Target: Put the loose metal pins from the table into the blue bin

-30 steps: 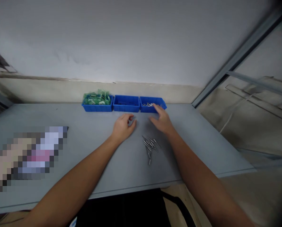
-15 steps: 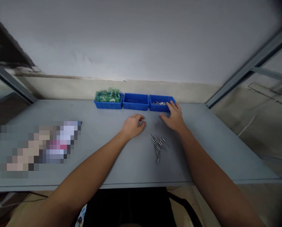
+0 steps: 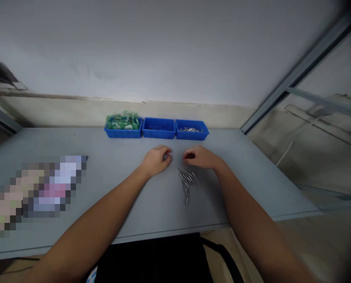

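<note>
One pale wall (image 3: 163, 51) backs the whole scene, and up against it runs a grey tabletop (image 3: 105, 157), wide enough to give both forearms somewhere to lean. Off on the left lies a pixelated shape (image 3: 56, 184), too masked to name, set well apart, so it doesn't crowd the hands.

Now the blue plastic bins, three in a row near the wall, probably lined up like that to sort the small stuff while leaving the front free for handwork. The left bin (image 3: 124, 134) is heaped with green-tinted packets (image 3: 122, 122); the middle bin (image 3: 158, 134) has dark contents too dim to name; the right bin (image 3: 192, 136) carries small silvery metal pieces (image 3: 190, 129), its walls stopping them rolling off.

And the hands, facing each other just in front of the bins! The left hand (image 3: 155, 160) curls thumb towards fingers, a narrow gap; whether it has something pinched, I can't tell. The right hand (image 3: 203, 156) bends inward, fingers tucked down, grip hidden, so no call there either.

Smallest of all, slim metal pins (image 3: 185, 179) lie loose just below the right hand, crisscrossed, seemingly placed there for a short reach.
</note>
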Action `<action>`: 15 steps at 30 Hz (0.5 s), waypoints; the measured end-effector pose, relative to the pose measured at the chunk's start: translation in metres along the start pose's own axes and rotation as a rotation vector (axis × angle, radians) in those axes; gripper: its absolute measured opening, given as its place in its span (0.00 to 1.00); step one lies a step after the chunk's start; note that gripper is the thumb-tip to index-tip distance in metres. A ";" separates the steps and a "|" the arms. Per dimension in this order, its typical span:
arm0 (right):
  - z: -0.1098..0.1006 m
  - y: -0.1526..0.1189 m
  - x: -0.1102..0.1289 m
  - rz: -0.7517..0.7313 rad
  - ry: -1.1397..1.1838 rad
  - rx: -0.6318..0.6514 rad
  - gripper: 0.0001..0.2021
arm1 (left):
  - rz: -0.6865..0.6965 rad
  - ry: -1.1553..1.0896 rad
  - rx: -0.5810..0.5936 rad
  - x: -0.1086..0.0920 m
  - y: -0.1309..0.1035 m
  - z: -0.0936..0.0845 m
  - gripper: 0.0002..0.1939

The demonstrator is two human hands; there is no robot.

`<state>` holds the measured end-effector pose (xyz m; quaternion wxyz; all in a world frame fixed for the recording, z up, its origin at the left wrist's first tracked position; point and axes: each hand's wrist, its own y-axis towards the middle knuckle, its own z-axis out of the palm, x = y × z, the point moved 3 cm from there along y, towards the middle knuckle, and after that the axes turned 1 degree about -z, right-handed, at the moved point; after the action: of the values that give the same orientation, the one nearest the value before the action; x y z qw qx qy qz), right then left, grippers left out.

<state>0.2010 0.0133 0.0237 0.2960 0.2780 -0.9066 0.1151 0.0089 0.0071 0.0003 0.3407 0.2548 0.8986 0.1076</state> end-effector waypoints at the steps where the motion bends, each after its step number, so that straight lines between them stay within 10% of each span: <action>1: 0.001 0.000 0.002 0.019 -0.040 0.056 0.08 | 0.015 -0.002 0.012 0.000 0.000 0.000 0.09; 15: 0.015 0.000 0.003 0.196 -0.234 0.293 0.06 | 0.107 0.013 0.085 -0.003 0.001 0.002 0.07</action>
<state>0.1915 0.0067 0.0136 0.1324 0.2400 -0.9311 0.2406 0.0129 0.0058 0.0005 0.3176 0.3159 0.8897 0.0889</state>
